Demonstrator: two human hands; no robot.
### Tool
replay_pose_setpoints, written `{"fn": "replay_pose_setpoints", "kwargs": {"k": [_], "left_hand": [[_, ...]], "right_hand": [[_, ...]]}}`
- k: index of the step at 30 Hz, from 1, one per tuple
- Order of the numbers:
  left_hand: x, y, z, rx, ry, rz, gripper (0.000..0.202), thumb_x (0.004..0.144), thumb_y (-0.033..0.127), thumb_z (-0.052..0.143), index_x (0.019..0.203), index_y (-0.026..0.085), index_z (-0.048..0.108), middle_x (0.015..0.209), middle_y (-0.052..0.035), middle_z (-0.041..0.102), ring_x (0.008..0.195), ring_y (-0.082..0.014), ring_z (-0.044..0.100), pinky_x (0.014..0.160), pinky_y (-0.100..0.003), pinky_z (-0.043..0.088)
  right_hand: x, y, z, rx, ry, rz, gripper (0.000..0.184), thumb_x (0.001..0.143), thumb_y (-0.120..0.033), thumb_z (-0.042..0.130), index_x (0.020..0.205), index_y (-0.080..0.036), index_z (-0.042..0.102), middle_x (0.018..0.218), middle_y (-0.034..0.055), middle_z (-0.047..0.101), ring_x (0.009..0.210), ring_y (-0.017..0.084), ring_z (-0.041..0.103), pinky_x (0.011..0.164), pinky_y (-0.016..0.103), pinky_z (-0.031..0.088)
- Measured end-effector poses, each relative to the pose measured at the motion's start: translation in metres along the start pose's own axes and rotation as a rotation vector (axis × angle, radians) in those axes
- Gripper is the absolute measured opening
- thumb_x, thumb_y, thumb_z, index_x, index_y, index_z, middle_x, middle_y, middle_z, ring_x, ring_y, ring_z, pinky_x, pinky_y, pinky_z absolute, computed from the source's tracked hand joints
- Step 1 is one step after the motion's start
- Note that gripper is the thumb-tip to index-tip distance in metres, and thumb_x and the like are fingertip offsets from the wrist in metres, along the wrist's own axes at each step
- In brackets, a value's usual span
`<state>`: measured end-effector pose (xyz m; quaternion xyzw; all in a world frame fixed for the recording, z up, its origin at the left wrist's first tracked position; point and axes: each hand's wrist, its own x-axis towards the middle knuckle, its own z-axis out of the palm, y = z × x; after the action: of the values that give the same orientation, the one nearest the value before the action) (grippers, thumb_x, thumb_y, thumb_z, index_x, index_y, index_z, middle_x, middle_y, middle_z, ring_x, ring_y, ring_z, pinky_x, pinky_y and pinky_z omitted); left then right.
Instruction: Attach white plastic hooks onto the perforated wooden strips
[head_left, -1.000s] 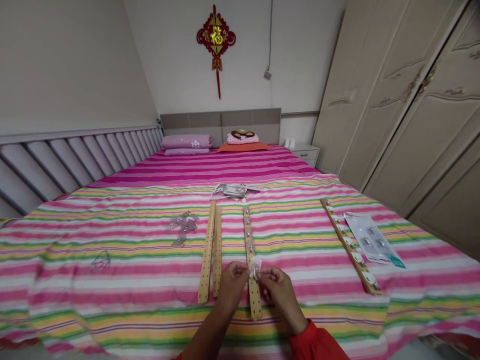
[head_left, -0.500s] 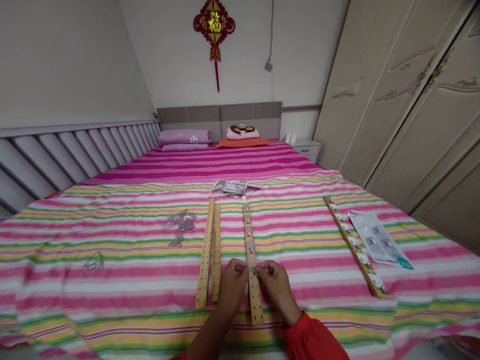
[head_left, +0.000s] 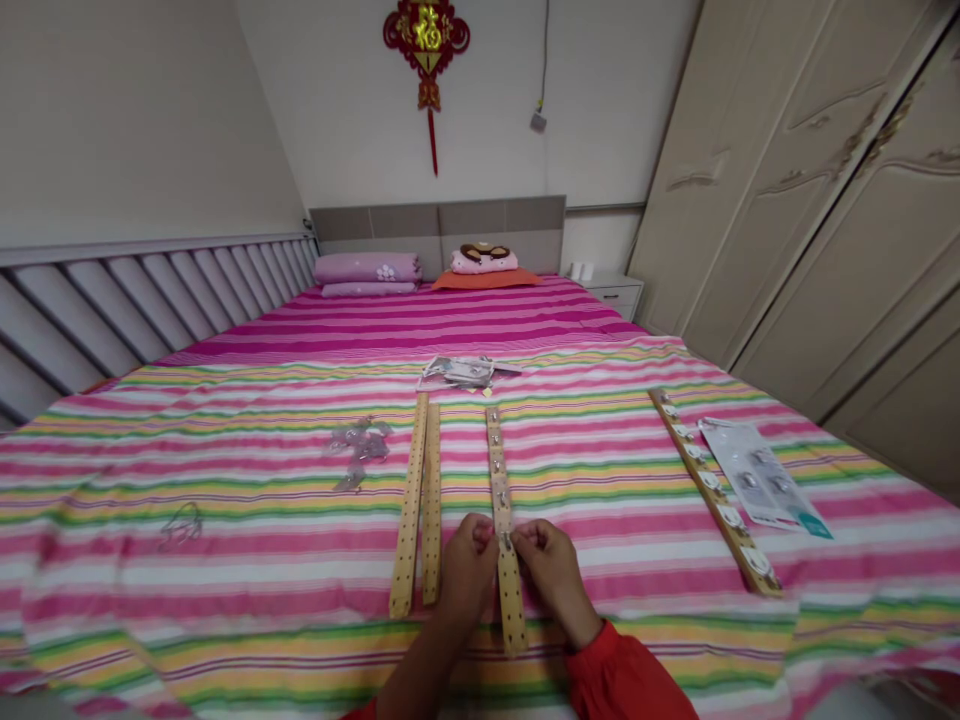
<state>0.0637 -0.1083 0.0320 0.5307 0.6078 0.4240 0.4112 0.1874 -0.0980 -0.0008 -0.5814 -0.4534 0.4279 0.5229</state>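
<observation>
A narrow wooden strip with rows of small holes lies lengthwise before me, several small metal hooks along its far half. My left hand is closed at the strip's left edge, thumb and finger pinched at the lowest hook. From the right side, my right hand pinches the same hook against the wood. Fingertips partly cover this hook. Left of my hands lie two more holed wooden strips, one longer and one shorter, nearly touching at their far ends.
At right, another wooden strip carries white round pieces beside a clear blister pack. Small plastic bags and a thin wire-like loop lie left. A plastic packet sits beyond the strips on the striped bedspread.
Both hands stay at the same hook, with only slight finger movement. The whole view has shifted a little.
</observation>
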Motion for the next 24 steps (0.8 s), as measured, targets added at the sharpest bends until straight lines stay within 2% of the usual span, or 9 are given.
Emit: {"fn": "replay_pose_setpoints", "kwargs": {"k": [4, 9, 13, 15, 17, 19, 24], "left_hand": [[-0.003, -0.001, 0.001, 0.031, -0.007, 0.060, 0.016, 0.076, 0.022, 0.050, 0.088, 0.018, 0.060, 0.067, 0.0018, 0.057, 0.062, -0.0134, 0.055, 0.060, -0.024, 0.043], [-0.001, -0.011, 0.000, 0.181, -0.017, 0.189, 0.038, 0.080, 0.026, 0.047, 0.115, 0.019, 0.061, 0.087, -0.0046, 0.059, 0.077, -0.0165, 0.055, 0.076, -0.031, 0.046], [0.000, -0.014, -0.001, 0.264, -0.068, 0.180, 0.040, 0.083, 0.029, 0.043, 0.118, 0.020, 0.061, 0.086, -0.0049, 0.057, 0.080, -0.0178, 0.054, 0.078, -0.031, 0.045], [-0.001, -0.013, -0.001, 0.302, -0.087, 0.157, 0.041, 0.084, 0.029, 0.042, 0.120, 0.020, 0.060, 0.087, -0.0053, 0.056, 0.081, -0.0179, 0.054, 0.079, -0.031, 0.045], [-0.003, -0.011, -0.001, 0.340, -0.103, 0.141, 0.043, 0.086, 0.029, 0.040, 0.123, 0.019, 0.058, 0.090, -0.0064, 0.054, 0.084, -0.0180, 0.054, 0.081, -0.030, 0.044], [-0.005, -0.010, -0.001, 0.370, -0.117, 0.142, 0.043, 0.087, 0.028, 0.037, 0.125, 0.019, 0.056, 0.093, -0.0071, 0.054, 0.087, -0.0181, 0.055, 0.082, -0.029, 0.043], [-0.010, -0.006, -0.002, 0.448, -0.129, 0.180, 0.042, 0.090, 0.028, 0.034, 0.123, 0.021, 0.057, 0.091, -0.0064, 0.052, 0.086, -0.0185, 0.054, 0.081, -0.028, 0.042]], "right_hand": [[-0.001, -0.003, 0.000, 0.034, 0.000, 0.009, 0.018, 0.060, -0.036, 0.067, 0.057, -0.019, 0.060, 0.052, 0.0006, 0.062, 0.050, 0.017, 0.056, 0.048, 0.028, 0.044], [-0.004, 0.000, 0.003, 0.151, -0.011, 0.024, 0.021, 0.060, -0.037, 0.070, 0.063, -0.019, 0.061, 0.051, -0.0014, 0.061, 0.048, 0.015, 0.054, 0.047, 0.027, 0.044], [-0.009, 0.001, 0.003, 0.175, -0.033, -0.026, 0.035, 0.065, -0.039, 0.069, 0.091, -0.016, 0.068, 0.057, -0.0012, 0.064, 0.052, 0.017, 0.057, 0.050, 0.028, 0.048], [-0.011, 0.001, 0.001, 0.128, -0.046, -0.072, 0.042, 0.070, -0.040, 0.065, 0.104, -0.015, 0.068, 0.070, 0.0039, 0.071, 0.061, 0.020, 0.063, 0.058, 0.032, 0.053], [-0.013, 0.001, 0.000, 0.048, -0.065, -0.148, 0.040, 0.076, -0.040, 0.059, 0.107, -0.016, 0.068, 0.090, 0.0093, 0.074, 0.079, 0.024, 0.067, 0.073, 0.038, 0.055], [-0.015, 0.002, -0.001, -0.069, -0.082, -0.236, 0.036, 0.081, -0.037, 0.053, 0.106, -0.017, 0.070, 0.102, 0.0114, 0.072, 0.093, 0.026, 0.066, 0.085, 0.040, 0.052], [-0.019, 0.006, 0.001, -0.352, -0.112, -0.376, 0.039, 0.087, -0.030, 0.042, 0.114, -0.017, 0.066, 0.095, 0.0132, 0.070, 0.092, 0.024, 0.065, 0.085, 0.037, 0.051]]}}
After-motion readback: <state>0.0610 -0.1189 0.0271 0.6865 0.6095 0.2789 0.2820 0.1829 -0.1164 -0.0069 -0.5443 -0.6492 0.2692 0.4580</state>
